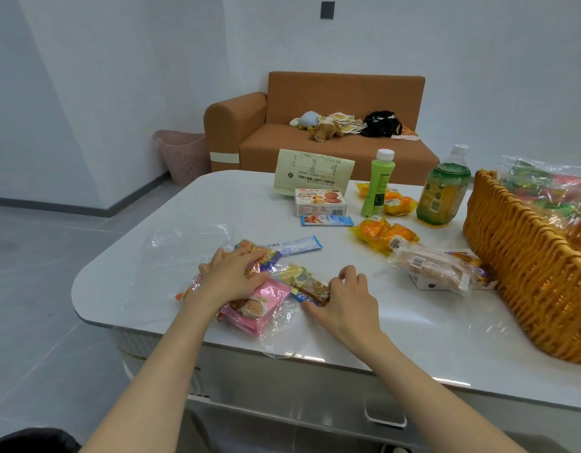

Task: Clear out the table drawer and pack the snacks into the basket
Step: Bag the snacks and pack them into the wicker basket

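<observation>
At the near edge of the white table (217, 197), my left hand (232, 273) lies palm down on a heap of snacks, fingers only lightly bent, pressing the wrappers rather than gripping them. My right hand (348, 295) is curled, thumb and fingers pinching the end of a brown packet (315, 291). Whether I have the packet itself or the film over it is hard to make out.

The heap sits on and partly inside a crumpled clear plastic bag (184, 250). A glossy pink packet (259, 305) printed with a food picture lies nearest me. Purple, yellow and orange wrappers are bunched under my left hand, and a blue-and-white wrapper (299, 245) pokes out on the far side.

The basket (527, 276) — thick orange-brown wicker — stands at the table's right edge, well apart from my hands. It already holds a clear bag of red and green sweets (550, 188).

Between the heap and the basket lie two clear-wrapped bread packs (436, 268) and a cluster of orange-yellow packets (384, 235). Beyond them stand a light green bottle (379, 184) and a round tea bottle (444, 188), both white-capped and upright. A cookie box (320, 202) sits with a blue sachet (326, 220) just in front of it and a pale paper bag (313, 173) behind.

Below the tabletop, a drawer handle (385, 416) shows. Across the room are an orange-brown sofa (331, 93) strewn with plush toys and a pink laundry bin (184, 155).
</observation>
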`<control>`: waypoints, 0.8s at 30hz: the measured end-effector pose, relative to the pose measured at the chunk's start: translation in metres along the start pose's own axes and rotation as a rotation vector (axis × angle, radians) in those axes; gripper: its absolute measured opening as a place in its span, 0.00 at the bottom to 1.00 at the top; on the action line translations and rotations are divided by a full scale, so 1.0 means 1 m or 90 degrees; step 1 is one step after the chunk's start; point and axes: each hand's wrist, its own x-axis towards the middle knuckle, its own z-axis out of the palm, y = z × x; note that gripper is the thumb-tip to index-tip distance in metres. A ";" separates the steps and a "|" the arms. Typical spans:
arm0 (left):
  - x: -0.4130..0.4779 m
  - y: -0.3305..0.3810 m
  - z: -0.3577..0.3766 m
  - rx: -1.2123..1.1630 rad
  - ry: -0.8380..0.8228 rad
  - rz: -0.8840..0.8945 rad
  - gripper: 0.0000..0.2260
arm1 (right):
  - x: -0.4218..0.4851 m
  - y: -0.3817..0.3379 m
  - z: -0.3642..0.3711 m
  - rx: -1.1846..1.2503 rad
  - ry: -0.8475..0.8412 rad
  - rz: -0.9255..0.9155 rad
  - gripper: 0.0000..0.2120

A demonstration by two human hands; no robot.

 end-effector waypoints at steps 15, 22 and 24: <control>0.003 0.002 -0.003 -0.077 0.036 -0.097 0.24 | -0.006 0.017 -0.004 0.160 -0.115 0.075 0.32; 0.001 0.006 0.004 -0.046 0.040 -0.091 0.27 | -0.006 0.000 0.005 0.317 0.011 0.081 0.24; 0.002 0.006 0.004 -0.051 0.033 -0.092 0.27 | -0.003 -0.009 0.009 0.373 0.030 0.082 0.22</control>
